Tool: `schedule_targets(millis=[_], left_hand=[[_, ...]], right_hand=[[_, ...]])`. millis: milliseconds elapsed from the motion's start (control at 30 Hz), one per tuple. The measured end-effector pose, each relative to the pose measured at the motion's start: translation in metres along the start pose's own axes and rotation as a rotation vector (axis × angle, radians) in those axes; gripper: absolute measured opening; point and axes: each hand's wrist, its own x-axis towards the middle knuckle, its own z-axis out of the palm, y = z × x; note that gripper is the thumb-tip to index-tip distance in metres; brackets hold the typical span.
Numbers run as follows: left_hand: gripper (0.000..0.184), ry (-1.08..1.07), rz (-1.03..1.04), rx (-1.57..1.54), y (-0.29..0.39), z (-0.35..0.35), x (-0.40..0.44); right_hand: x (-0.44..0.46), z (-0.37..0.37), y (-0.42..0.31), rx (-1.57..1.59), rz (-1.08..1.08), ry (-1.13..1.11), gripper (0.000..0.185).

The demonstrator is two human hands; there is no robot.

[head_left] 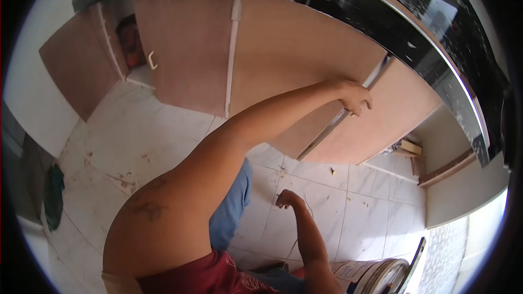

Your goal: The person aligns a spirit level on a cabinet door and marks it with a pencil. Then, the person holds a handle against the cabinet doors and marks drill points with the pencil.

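My left hand (355, 97) is at the edge of a light wooden cabinet door (376, 114), its fingers bent over the metal strip (327, 133) between two doors. Whether the fingers grip the edge is hard to tell. Lower down, my right hand (285, 199) hangs above the tiled floor (261, 185) with its fingers curled together; something small and dark shows at the fingertips, too small to name. A thin cord (309, 207) runs down beside this hand.
A black marble-patterned countertop (348, 0) curves above the cabinets. On the left, a door (81, 65) stands open beside a red object (129, 43). A bucket (376, 275) lies at the lower right. Wood pieces (409, 147) sit inside the right compartment, and a green cloth (53, 197) is far left.
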Motion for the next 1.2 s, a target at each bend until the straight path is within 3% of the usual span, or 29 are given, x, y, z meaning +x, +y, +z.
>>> schedule_targets(millis=[200,333,400,533,800,933,1000,1067,1100,1133,1167,1200], left_hand=[[0.046,0.133,0.110,-0.048,-0.038,0.016,0.024],[0.052,0.297,0.029,-0.062,-0.066,0.031,0.044],[0.052,0.345,-0.072,-0.106,-0.067,0.032,0.040],[0.051,0.486,-0.100,-0.052,-0.096,0.045,0.048],[0.035,0.648,-0.040,-0.291,-0.103,0.055,0.038],[0.030,0.806,-0.058,-0.214,-0.104,0.065,0.041],[0.029,0.859,-0.012,-0.321,-0.108,0.067,0.048],[0.027,0.918,0.017,-0.299,-0.109,0.071,0.055],[0.024,0.953,0.022,-0.223,-0.110,0.072,0.056],[0.022,0.981,0.035,-0.152,-0.111,0.074,0.057],[0.022,0.947,0.037,-0.263,-0.124,0.080,0.064],[0.022,0.894,0.058,-0.389,-0.132,0.085,0.075]], right_hand=[[-0.027,0.006,-0.017,-0.121,0.048,-0.050,0.026],[-0.027,0.008,-0.018,-0.093,0.044,-0.166,0.029],[0.006,0.024,0.015,-0.031,0.009,-0.203,0.030],[-0.008,0.029,0.004,-0.047,0.044,-0.145,0.030],[-0.024,0.027,-0.011,-0.079,0.096,-0.073,0.030],[-0.060,-0.005,-0.026,0.084,-0.086,0.074,0.017],[-0.055,-0.033,0.000,0.188,-0.188,0.139,0.014],[-0.068,-0.088,0.013,0.114,-0.185,0.332,0.021],[-0.066,-0.124,0.046,-0.280,-0.510,0.436,0.023],[-0.088,-0.153,0.035,-0.411,-0.386,0.618,0.020],[-0.098,-0.183,0.037,-0.291,-0.291,0.729,0.019],[-0.120,-0.209,0.020,-0.420,-0.240,0.921,0.019]])
